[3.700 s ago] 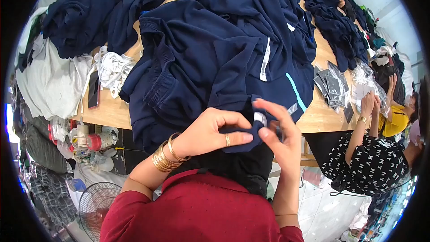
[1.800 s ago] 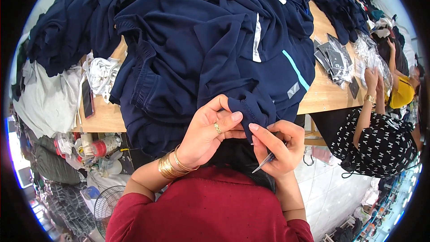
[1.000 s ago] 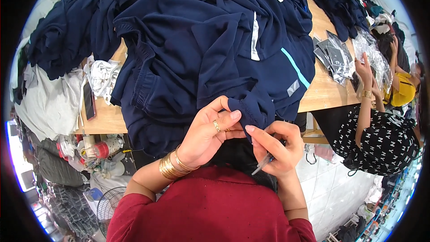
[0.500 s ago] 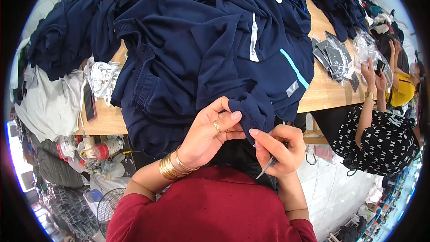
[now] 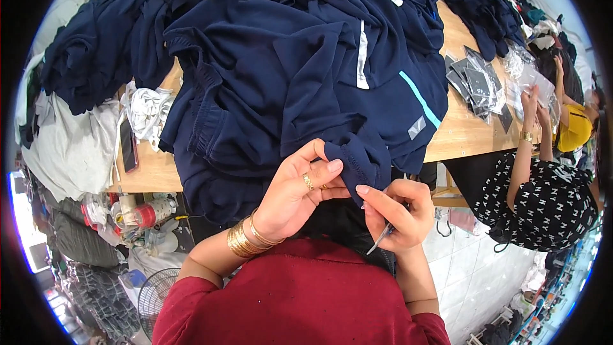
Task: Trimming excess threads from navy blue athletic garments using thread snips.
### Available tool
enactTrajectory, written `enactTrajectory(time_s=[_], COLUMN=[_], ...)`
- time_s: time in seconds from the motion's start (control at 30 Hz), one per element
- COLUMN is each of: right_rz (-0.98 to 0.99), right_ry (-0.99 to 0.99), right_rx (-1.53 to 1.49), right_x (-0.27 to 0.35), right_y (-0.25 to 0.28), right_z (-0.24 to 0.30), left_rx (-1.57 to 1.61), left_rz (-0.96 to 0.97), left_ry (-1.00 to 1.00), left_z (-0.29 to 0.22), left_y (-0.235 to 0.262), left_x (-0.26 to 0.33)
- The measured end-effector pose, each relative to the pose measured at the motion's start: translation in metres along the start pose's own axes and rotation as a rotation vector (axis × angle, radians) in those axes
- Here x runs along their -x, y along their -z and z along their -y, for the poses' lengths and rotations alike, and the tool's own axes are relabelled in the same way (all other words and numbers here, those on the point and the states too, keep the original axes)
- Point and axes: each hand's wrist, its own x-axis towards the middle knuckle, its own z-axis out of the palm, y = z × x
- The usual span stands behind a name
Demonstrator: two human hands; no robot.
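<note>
I see my left hand (image 5: 300,195) curled, pinching a folded hem of the navy garment (image 5: 300,70) at the table (image 5: 463,134) edge, right hand (image 5: 399,211) closed on a thin metal tool (image 5: 381,238), fingertip touching the hem

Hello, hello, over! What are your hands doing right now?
Left hand pinching the hem of the navy garment. Right hand gripping a small metal tool at that hem. Rest of the garment heaped on the wooden table, nothing blocking. Over.
</note>
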Motion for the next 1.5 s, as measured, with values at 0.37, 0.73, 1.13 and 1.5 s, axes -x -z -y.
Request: enactTrajectory(time_s=[0.37,0.73,1.13,1.5], right_rz=[-0.026,0.033,0.010,-0.015], right_ry=[-0.044,-0.038,-0.139,-0.082], right_rx=[0.001,-0.030,-0.050,-0.003], right_x=[0.000,0.004,0.010,0.015], right_y=[-0.002,0.003,-0.007,-0.006], right_z=[0.003,0.001,0.002,-0.003], left_rx=[0.008,-0.016,-0.013,-0.023], left_rz=[-0.008,-0.021,-0.008,-0.042], left_ry=[0.002,0.008,0.015,0.020], left_z=[0.000,0.004,0.003,0.005], left_y=[-0.003,-0.001,-0.005,-0.004], left_x=[0.002,0.001,0.001,0.000])
